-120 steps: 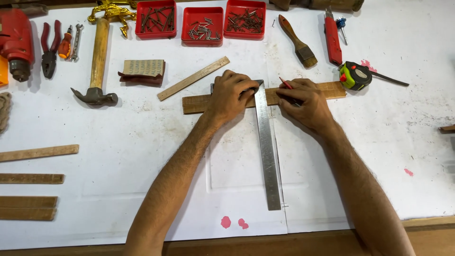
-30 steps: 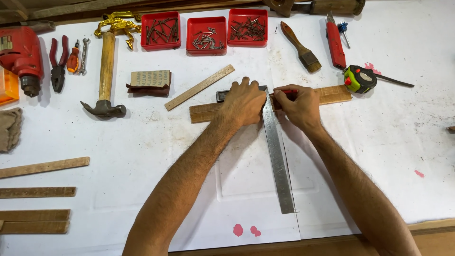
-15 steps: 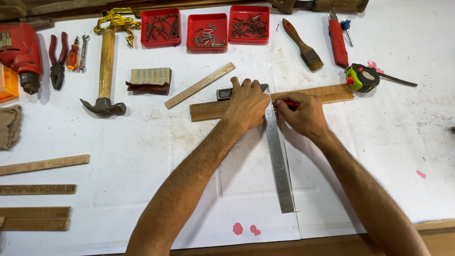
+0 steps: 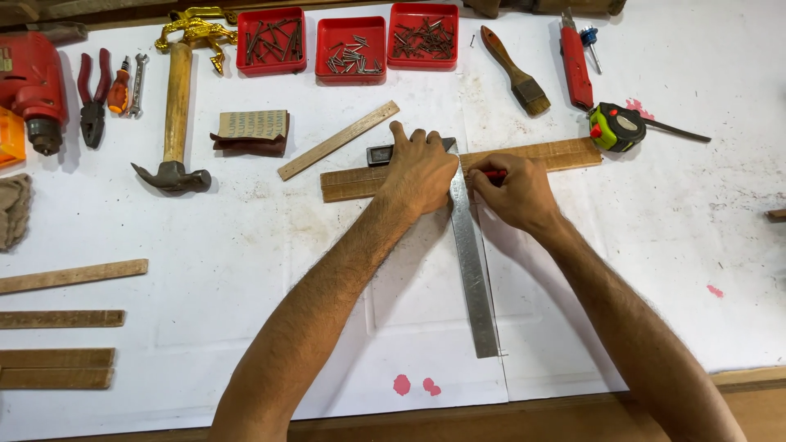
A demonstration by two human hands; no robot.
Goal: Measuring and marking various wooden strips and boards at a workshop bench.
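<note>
A wooden strip (image 4: pixel 524 155) is lying crosswise on the tabletop (image 4: pixel 696 270), with a try square (image 4: pixel 473 270) resting across it, its blade running toward the near edge. The left hand (image 4: pixel 420 170) is sitting on the square's stock, the right hand (image 4: pixel 508 192) just right of the blade. Three trays (image 4: pixel 348 45) are standing behind; a hammer (image 4: pixel 173 115) is lying to the left, a tape measure (image 4: pixel 616 127) to the right.

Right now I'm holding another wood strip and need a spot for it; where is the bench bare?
Bare paper lies right of the right hand, below the tape measure, and between the hammer and the left hand. The back edge is crowded with red nail trays, brush and pliers.
</note>
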